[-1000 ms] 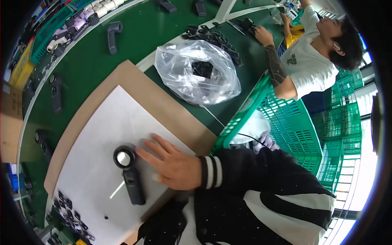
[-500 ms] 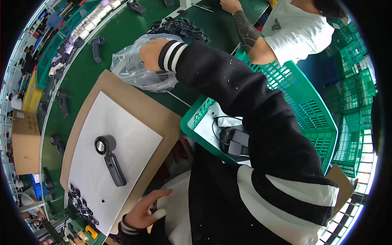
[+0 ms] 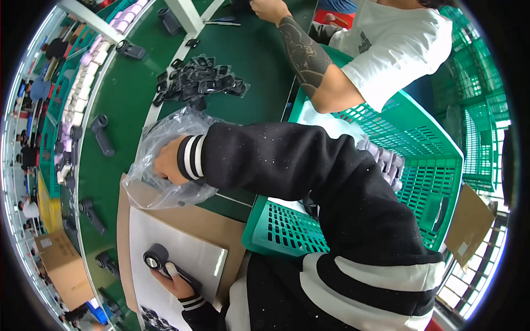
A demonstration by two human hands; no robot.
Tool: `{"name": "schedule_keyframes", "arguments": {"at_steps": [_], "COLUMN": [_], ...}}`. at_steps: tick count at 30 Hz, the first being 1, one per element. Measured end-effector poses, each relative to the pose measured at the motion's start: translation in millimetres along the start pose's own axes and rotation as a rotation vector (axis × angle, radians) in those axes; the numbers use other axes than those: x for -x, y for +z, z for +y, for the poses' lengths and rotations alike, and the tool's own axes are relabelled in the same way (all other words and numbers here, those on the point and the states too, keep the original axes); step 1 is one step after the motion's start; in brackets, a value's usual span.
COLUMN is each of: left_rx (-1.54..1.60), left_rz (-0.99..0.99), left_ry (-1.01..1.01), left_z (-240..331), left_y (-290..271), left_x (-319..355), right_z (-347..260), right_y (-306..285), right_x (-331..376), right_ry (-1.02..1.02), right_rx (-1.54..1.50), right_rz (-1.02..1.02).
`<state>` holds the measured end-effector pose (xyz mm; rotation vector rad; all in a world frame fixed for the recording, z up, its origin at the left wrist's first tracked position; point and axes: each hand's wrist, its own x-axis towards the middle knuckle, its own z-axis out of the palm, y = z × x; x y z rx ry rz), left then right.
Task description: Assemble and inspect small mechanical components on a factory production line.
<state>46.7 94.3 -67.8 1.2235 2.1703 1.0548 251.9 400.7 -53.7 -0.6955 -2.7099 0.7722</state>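
My left hand is closed around the neck of a dark grey handheld fan, with the thumb over it. The fan lies on a white board set on brown cardboard. Farther off, my right hand is at a crumpled clear plastic bag, its fingers curled down among the film. The fingertips are hidden there, and what they grip cannot be made out. Just beyond the bag is a pile of small black parts in clear wrappers.
A green basket under my right arm holds pale purple items. A co-worker's tattooed arm rests beyond it. More handheld fans lie along the green table at left. Small black parts sit on the board's near end. White posts rise at the back.
My left hand has come onto the board and taken hold of the fan. My right hand and the bag now appear lower left in the view, which has shifted; the wrapped parts show more fully.
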Motion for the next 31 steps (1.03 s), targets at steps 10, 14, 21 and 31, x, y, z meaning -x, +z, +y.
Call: {"name": "schedule_keyframes", "arguments": {"at_steps": [10,14,21,31], "left_rx": [0.115,0.12,0.276,0.21], "left_rz": [0.267,0.307,0.272,0.322], "left_ry": [-0.02,-0.055,-0.086,0.079], "left_z": [0.6,6.8,-7.8,-44.2], "left_y": [33.6,40.4,26.6,26.7], "left_x": [-50.0,-62.7,-77.0,-80.8], "right_z": [1.8,2.8,7.7,19.1], "right_y": [-11.4,-20.6,-16.6,3.2], "right_x": [-9.6,-8.5,-14.7,-29.8], "right_ry": [-0.061,-0.057,-0.089,-0.13], "right_rx": [-0.289,-0.358,-0.531,-0.485], "right_rz": [0.134,0.186,0.201,0.337]}}
